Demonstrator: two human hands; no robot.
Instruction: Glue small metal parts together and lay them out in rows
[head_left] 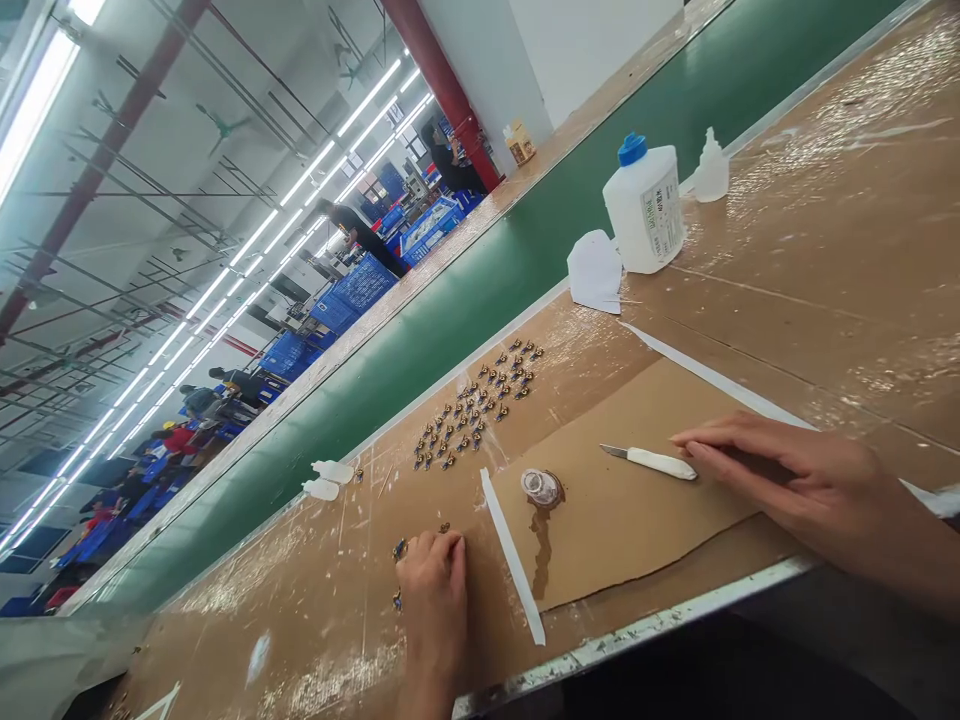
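My left hand (433,590) rests knuckles up on the brown taped worktable (825,230), fingers curled, with a few tiny blue and gold parts (399,548) just beside its fingertips. My right hand (795,478) lies flat on a sheet of cardboard (637,520), fingertips touching the back end of a white-handled knife (651,460) that lies on the sheet. A small round glue cap (541,487) with a dark spill sits between my hands. Farther off, several of the same small parts (476,405) are laid out in rows.
A white bottle with a blue cap (645,205), a small clear dropper bottle (710,168) and white paper pieces (595,272) stand at the far right. Two small white bottles (327,479) lie by the green conveyor belt (465,310). Other people work among blue crates in the background.
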